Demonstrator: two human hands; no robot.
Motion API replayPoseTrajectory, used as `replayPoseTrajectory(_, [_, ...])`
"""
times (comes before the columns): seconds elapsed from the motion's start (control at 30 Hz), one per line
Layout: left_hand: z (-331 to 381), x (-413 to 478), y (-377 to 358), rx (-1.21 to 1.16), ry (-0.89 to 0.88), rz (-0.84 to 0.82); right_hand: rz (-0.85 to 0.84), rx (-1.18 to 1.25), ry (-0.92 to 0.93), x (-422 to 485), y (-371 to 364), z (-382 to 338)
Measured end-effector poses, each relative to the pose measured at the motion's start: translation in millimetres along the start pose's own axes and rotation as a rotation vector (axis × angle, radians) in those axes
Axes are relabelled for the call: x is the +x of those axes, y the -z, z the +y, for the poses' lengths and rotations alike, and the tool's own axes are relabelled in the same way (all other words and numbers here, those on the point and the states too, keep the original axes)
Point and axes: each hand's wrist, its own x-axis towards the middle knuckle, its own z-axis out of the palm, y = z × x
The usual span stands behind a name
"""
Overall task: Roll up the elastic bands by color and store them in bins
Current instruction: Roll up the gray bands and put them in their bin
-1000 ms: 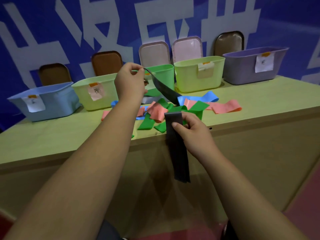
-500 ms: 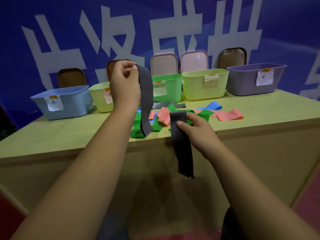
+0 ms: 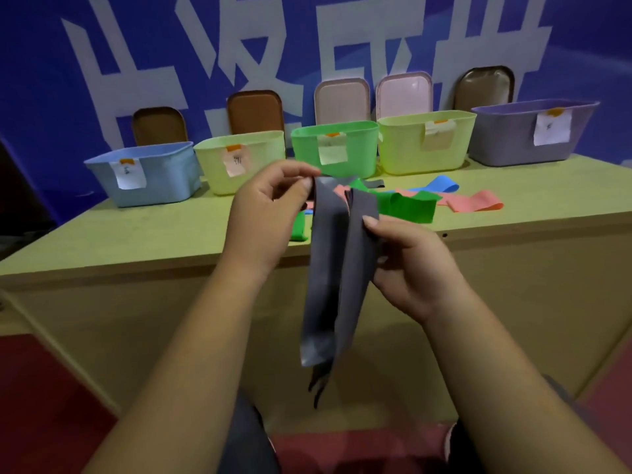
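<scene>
Elastic bands in grey hung side by side in front of the desk (image 3: 136,241), below its front edge. The left grey band (image 3: 319,268) was pinched at its top between the thumb and fingertips of the left hand (image 3: 263,220). The right grey band (image 3: 357,268) was gripped near its top by the right hand (image 3: 410,268), thumb on the front and fingers curled behind. The two strips touched along much of their length, and their lower ends dangled free against the desk's front panel.

On the desk top, between the middle and the front edge, lay loose bands: a green band (image 3: 410,206), a pink band (image 3: 478,205) toward the right edge, a blue band (image 3: 441,184) behind them, and a small green piece (image 3: 300,227) just beside the left hand.

Along the back edge stood five labelled bins in a row: a blue bin (image 3: 160,176) nearest the left corner, a pale yellow-green bin (image 3: 212,165), a green bin (image 3: 359,148), a second yellow-green bin (image 3: 403,145), and a grey-purple bin (image 3: 506,138) toward the right corner. A lid (image 3: 254,111) leaned upright against the blue wall behind each.
</scene>
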Motion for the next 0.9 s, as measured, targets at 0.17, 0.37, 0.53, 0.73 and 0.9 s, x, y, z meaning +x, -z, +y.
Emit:
replayPoseTrajectory(0.17, [-51,-39,-2,0.098,-0.004,-0.196,0.037,0.008,-0.143,-16,33,32])
replayPoseTrajectory(0.37, [-99,-78,-27,-0.298,0.211,-0.171,0.089,-0.179,-0.208,-21,65,60])
replayPoseTrajectory(0.53, [-128,-94,-41,-0.554,0.36,-0.081,0.084,-0.251,-0.197,-21,86,66])
replayPoseTrajectory(0.73, [-140,-97,-49,-0.832,0.573,-0.144,0.032,-0.258,-0.186,-20,100,67])
replayPoseTrajectory(0.9, [-143,-100,-65,-0.819,0.673,-0.151,0.021,-0.357,-0.235,-18,107,78])
